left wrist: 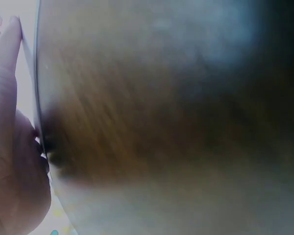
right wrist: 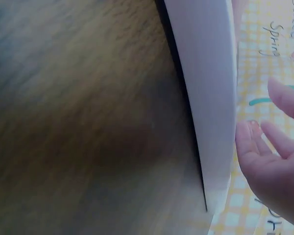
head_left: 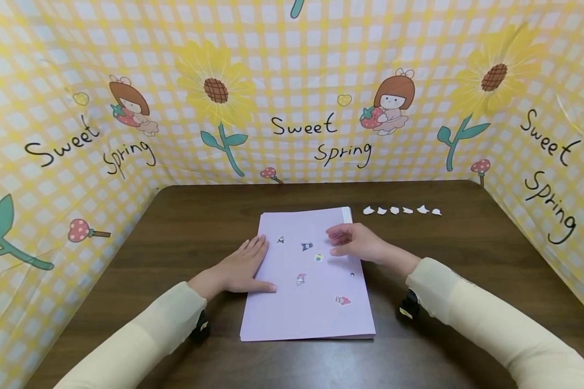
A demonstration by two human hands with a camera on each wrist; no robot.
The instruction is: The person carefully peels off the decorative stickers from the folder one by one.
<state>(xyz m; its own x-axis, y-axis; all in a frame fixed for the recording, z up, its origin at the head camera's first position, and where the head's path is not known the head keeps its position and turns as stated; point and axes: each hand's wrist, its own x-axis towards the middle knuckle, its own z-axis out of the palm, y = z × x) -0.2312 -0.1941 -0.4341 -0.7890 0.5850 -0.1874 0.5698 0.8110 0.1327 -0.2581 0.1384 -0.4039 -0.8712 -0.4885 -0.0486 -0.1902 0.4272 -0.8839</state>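
A lilac folder [head_left: 292, 313] lies flat on the dark wooden table, with several small cartoon stickers scattered over its cover. One pink sticker [head_left: 343, 300] sits near the lower right, and a dark one [head_left: 307, 247] is higher up. My left hand [head_left: 240, 267] rests on the folder's left edge with fingers straight and thumb spread. Above the folder's right side hovers my right hand [head_left: 355, 243], fingers loosely bent and apart, with nothing visible between them. In the right wrist view the folder's side [right wrist: 210, 98] shows some thickness beside the loosely bent fingers [right wrist: 279, 139].
Behind the folder's right corner, several crumpled white scraps [head_left: 394, 210] lie in a row on the table [head_left: 199, 216]. A yellow checked cloth [head_left: 292, 65] with flower prints hangs round the back and sides.
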